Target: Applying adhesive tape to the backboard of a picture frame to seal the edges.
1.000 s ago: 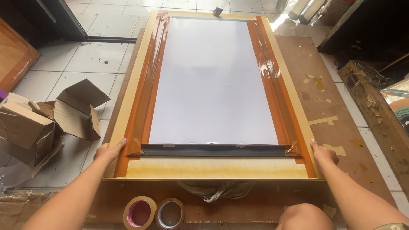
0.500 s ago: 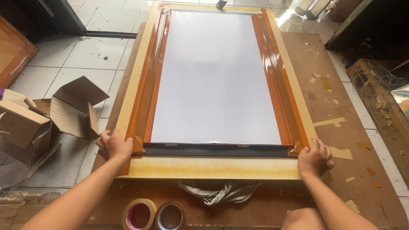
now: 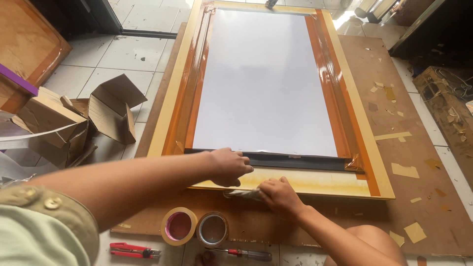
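My left hand (image 3: 227, 166) lies flat on the near edge of the wooden frame (image 3: 315, 183), fingers together and stretched out, gripping nothing. Just nearer, my right hand (image 3: 277, 193) pinches a crumpled rag (image 3: 242, 193) at the frame's near rim — fingers closed on it, I think, though the view is tight. Two tape rolls (image 3: 197, 227) sit near on the brown board (image 3: 423, 197) — cardboard boxes (image 3: 74, 118) lie left.
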